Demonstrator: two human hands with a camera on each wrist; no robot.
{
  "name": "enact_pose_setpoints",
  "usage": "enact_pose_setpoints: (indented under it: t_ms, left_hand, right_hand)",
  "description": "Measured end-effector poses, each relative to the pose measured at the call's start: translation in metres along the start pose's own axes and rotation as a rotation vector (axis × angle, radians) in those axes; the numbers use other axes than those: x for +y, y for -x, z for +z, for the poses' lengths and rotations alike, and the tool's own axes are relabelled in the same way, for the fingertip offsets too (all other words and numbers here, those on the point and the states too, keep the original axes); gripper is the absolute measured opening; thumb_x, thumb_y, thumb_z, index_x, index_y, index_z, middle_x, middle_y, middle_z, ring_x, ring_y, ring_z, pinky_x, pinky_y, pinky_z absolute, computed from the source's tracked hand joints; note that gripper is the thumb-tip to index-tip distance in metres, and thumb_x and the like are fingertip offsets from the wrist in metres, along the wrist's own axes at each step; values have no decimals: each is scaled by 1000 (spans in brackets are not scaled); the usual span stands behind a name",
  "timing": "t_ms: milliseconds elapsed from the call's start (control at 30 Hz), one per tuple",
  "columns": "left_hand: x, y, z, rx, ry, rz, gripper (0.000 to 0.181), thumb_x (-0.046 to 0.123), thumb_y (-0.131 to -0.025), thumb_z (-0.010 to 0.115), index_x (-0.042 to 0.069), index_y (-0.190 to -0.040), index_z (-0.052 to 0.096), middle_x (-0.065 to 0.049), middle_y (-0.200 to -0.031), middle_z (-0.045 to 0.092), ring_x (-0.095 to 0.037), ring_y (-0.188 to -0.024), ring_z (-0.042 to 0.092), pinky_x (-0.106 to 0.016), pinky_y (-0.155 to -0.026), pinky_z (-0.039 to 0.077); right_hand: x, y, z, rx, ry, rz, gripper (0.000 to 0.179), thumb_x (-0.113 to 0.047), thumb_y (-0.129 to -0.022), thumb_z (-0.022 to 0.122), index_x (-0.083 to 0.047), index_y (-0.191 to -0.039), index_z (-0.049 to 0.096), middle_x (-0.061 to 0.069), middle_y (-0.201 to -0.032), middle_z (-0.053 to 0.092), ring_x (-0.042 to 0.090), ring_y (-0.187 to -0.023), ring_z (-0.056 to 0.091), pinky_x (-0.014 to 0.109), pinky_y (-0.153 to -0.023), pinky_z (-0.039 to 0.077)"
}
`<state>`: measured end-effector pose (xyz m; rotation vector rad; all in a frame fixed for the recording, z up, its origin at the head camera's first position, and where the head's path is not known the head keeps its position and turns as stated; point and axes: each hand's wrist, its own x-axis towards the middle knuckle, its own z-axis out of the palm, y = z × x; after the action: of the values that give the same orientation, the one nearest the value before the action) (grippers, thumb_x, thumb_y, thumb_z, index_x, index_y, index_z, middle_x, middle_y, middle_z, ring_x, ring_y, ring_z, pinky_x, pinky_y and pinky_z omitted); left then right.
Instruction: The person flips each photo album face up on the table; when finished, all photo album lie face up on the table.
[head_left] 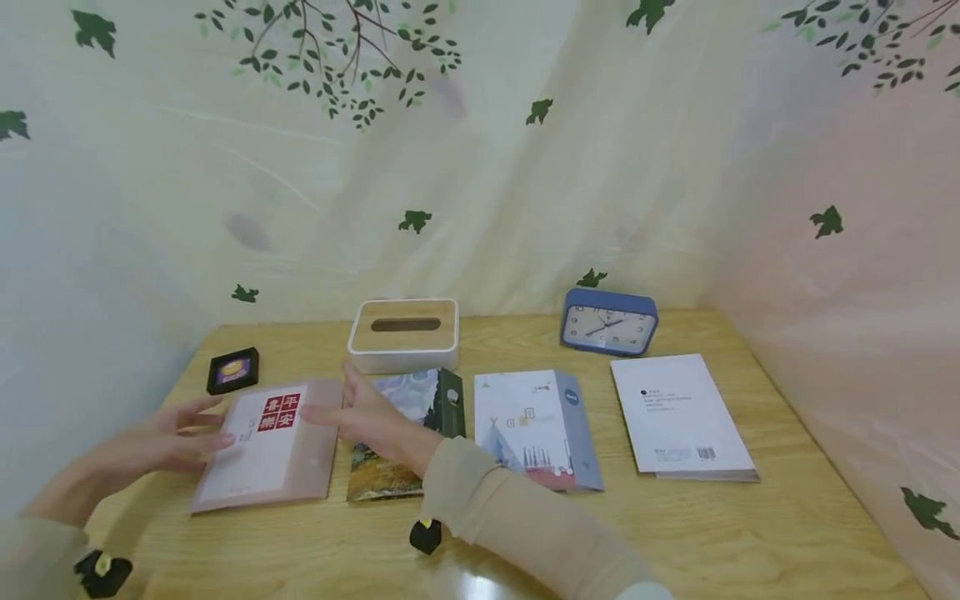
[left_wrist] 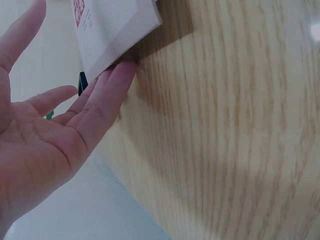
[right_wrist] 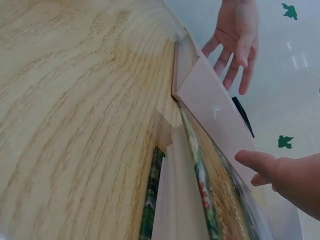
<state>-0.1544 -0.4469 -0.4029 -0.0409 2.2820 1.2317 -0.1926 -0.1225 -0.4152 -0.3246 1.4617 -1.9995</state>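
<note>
A pale pink book (head_left: 251, 467) with a red square of characters lies at the left of the table. My left hand (head_left: 153, 440) is at its left edge, fingers loosely extended; in the left wrist view its fingertips (left_wrist: 124, 72) meet the underside of the book's edge. Over the book's right side reaches my right hand (head_left: 378, 423), thumb stretched across the cover and index finger pointing up. The right wrist view shows that thumb (right_wrist: 255, 160) beside the pink cover (right_wrist: 212, 97); the other fingers are mostly hidden. Under my right wrist lies a landscape-covered book (head_left: 401, 479).
Right of centre lies a white and blue book (head_left: 517, 425), then a white book (head_left: 682, 417). A tissue box (head_left: 405, 360), a blue clock (head_left: 609, 323) and a small black framed box (head_left: 233, 372) stand along the back, before a leaf-patterned curtain (head_left: 487, 183).
</note>
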Motion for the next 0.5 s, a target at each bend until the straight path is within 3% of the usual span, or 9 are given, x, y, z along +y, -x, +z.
enact_pose_setpoints:
  t_ms: [33,133,267,500]
  left_hand:
    - [0,0,0,-5,-2,-9,98,30,-100,65,-7,-158,-5,-44,-155,8,-42,-126,52,-46,-92,56]
    - [-2,0,0,-4,-9,-39,99,32,-100,65,-7,-158,-5,-44,-155,9,-39,-125,54,-47,-92,56]
    - [-1,-3,-1,10,-19,-69,97,36,-101,62,-9,-157,-4,-45,-152,15,-36,-122,56,-49,-92,56]
    - [-2,-15,6,15,10,-67,85,38,-106,53,-13,-156,6,-41,-149,31,-30,-115,57,-46,-89,57]
  right_hand:
    - [1,-1,1,-3,-20,-4,101,-7,-94,73,-16,-164,0,16,-138,59,17,-109,65,49,-106,45]
    - [6,-5,3,-26,-69,-13,83,-1,-95,69,-11,-161,20,19,-139,58,23,-113,65,55,-105,46]
    - [10,-10,5,-14,-79,19,52,-1,-95,69,-12,-142,48,14,-134,62,22,-111,63,57,-102,48]
    - [18,-10,0,15,-90,87,49,2,-94,65,-10,-141,55,6,-132,63,22,-118,59,55,-108,42]
